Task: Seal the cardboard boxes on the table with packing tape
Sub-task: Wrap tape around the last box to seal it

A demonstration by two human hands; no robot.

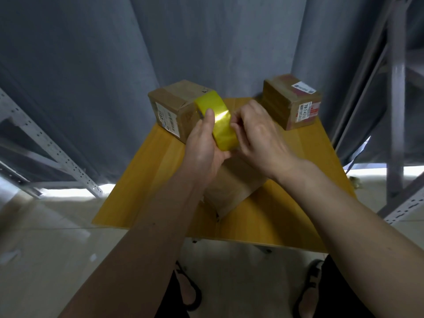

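The brown cardboard box w/ a red-and-white label (292, 101) sits at the back right corner of the yellow wooden surface (142, 180); its side reads "TB-2-4212". The brown cardboard box w/ a long white sticker (174, 106) sits at the back left edge; its print is too small to read. A plain brown cardboard box (231, 187) lies in the middle, under the arms. The left hand (202, 145) grips the shiny yellow roll of packing tape (220, 120), held above the surface. The right hand (257, 134) has fingers curled, pinching at the roll's edge. Bare surface shows front left & right.
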